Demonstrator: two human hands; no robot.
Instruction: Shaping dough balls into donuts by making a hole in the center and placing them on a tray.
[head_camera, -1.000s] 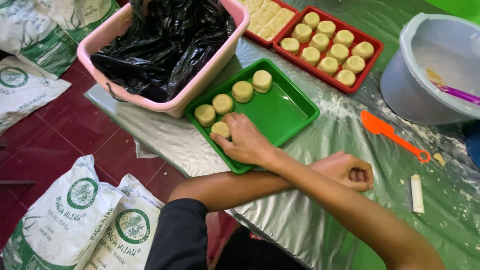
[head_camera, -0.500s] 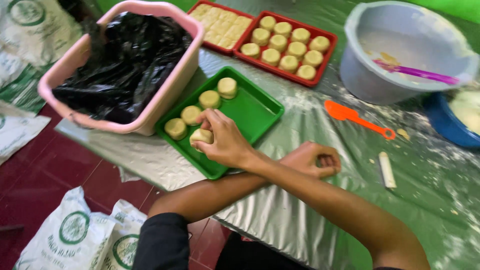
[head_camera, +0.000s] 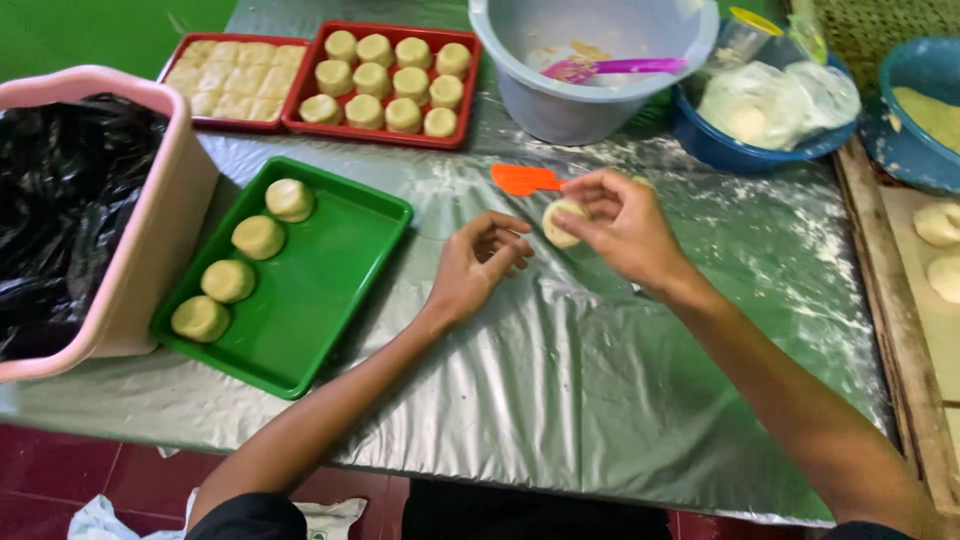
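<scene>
dough ball (head_camera: 562, 222) sitting mid-frame above the foil-covered desk (head_camera: 600, 380) | right hand (head_camera: 625, 225) fingers pinching it | left hand (head_camera: 478, 268) hovering just beside, fingers loosely curled and holding nothing | green tray (head_camera: 330, 290) lying at left, carrying four dough pieces

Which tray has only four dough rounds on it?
The green tray, nearest the left hand. Its four dough rounds sit in one row along its left side, while the two red trays behind it are filled.
</scene>
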